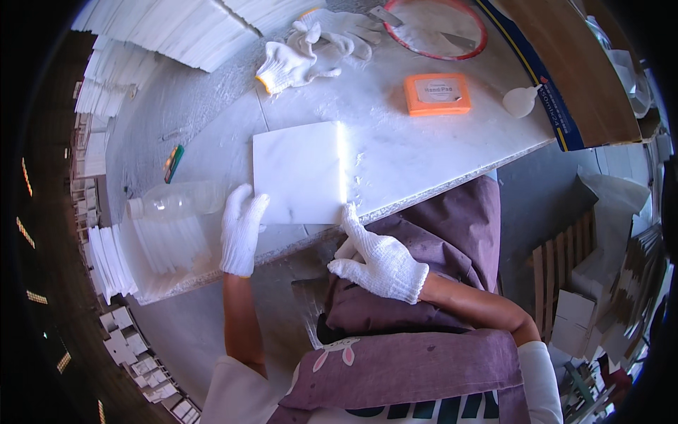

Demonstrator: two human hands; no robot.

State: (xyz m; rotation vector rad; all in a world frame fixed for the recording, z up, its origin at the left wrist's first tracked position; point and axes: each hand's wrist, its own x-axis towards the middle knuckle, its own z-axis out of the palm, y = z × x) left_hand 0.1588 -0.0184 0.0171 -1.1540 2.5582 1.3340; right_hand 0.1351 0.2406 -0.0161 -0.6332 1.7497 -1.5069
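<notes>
A square white tile with faint grey veining lies near the front edge of a white stone tabletop. Both my hands wear white knitted gloves. My left hand is at the tile's lower left corner, its thumb against that edge and its fingers stretched out and apart. At the lower right corner, the index finger of my right hand reaches to the tile. That hand's thumb points left, apart from the index finger, and I see nothing in it. White dust and crumbs lie beside the tile's bright right edge.
Left of the tile are a clear plastic bottle and a small green tool. Spare gloves, an orange hand pad, a red-rimmed round dish and a white bulb blower sit farther back. A cardboard box stands right, tile stacks far left.
</notes>
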